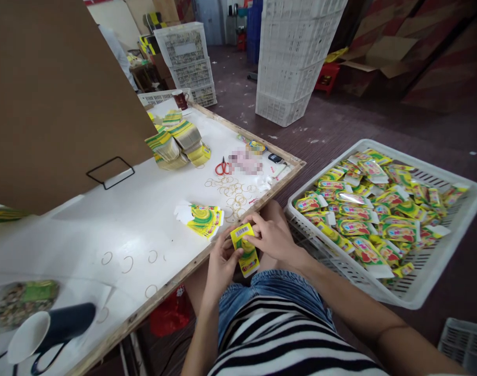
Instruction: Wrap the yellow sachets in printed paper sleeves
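Note:
Over my lap, just off the table's edge, I hold a small yellow-green printed carton [245, 250] with a barcode near its top. My left hand [225, 257] grips its left side, thumb across the front. At the upper right, the fingers of my right hand [267, 235] are closed on the carton near its top end. Close by on the white table [144, 224] lies a fanned pile of flat yellow cartons [203, 218]. Many cartons with white flaps [367, 209] fill a white plastic crate [450, 271] to my right.
Rubber bands [234, 196], red-handled scissors [223, 166] and bundled cartons [178, 138] lie farther along the table. A large cardboard sheet [66, 94] rises at the left. A dark blue mug [72, 324] is at front left. Stacked white crates [289, 68] stand on the floor beyond.

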A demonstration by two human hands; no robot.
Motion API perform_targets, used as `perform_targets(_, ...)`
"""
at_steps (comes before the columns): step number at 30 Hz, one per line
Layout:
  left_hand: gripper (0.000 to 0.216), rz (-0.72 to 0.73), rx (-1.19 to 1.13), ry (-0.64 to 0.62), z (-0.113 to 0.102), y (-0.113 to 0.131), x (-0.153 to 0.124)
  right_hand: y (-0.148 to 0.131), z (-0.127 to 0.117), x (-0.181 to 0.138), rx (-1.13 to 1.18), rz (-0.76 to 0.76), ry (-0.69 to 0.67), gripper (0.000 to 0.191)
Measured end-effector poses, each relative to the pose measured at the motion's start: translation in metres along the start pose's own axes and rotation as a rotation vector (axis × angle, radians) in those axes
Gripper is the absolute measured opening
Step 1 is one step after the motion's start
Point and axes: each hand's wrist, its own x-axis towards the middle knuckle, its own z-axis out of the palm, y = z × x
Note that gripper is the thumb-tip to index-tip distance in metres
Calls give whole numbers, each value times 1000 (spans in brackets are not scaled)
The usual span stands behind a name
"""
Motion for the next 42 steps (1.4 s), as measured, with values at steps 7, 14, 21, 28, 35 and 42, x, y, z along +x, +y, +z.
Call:
perform_targets(7, 58, 5, -24, 49, 2, 5, 2, 7, 7, -5, 182, -88, 115, 30)
perform_targets(14, 59, 119, 88, 79, 14, -4, 26, 24, -14, -15, 165, -99, 407, 32)
perform_targets(21, 53, 105, 193, -32, 19, -27, 52, 115, -150, -77, -477, 297, 1126, 30)
perform_targets(28, 50, 49, 279, -153, 30, -44, 70, 193, -153, -153, -561, 851, 951, 25)
perform_targets(35, 47, 26, 352, -308, 56, -63, 101, 209, -79, -219, -409, 1268, 1124, 54)
perform_targets(42, 42, 0, 373, -408, 83, -80, 114, 231, -62, -218, -224, 1461, 1179, 28)
